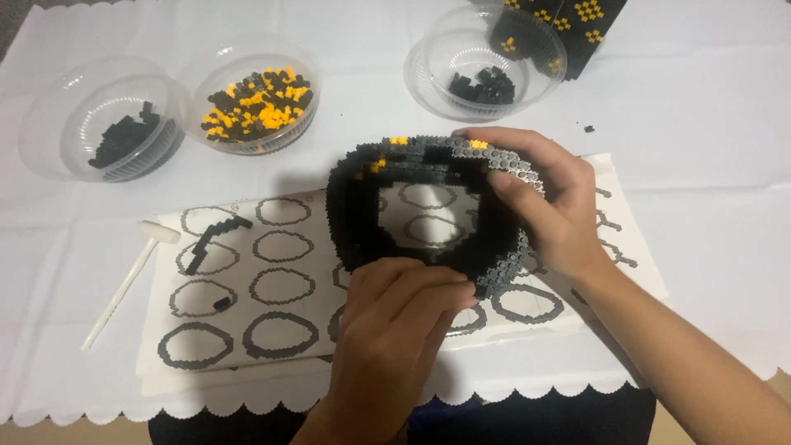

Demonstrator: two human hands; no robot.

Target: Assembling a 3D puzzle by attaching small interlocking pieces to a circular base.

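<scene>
Black brick-built ring (354, 222), hollow, some yellow and grey bricks on top: held above the instruction sheet (272, 330). Left hand (395, 330) grips its near wall; right hand (544, 206) clasps its far right edge. Behind, on the table (709, 165): three clear bowls of bricks (251, 103).

A black box (577, 29) with clusters of yellow dots is standing at the far edge of the worktop (700, 107), toward its right corner, just behind a clear plastic bowl (486, 58). No labels, signs or screens are showing anywhere else.
</scene>
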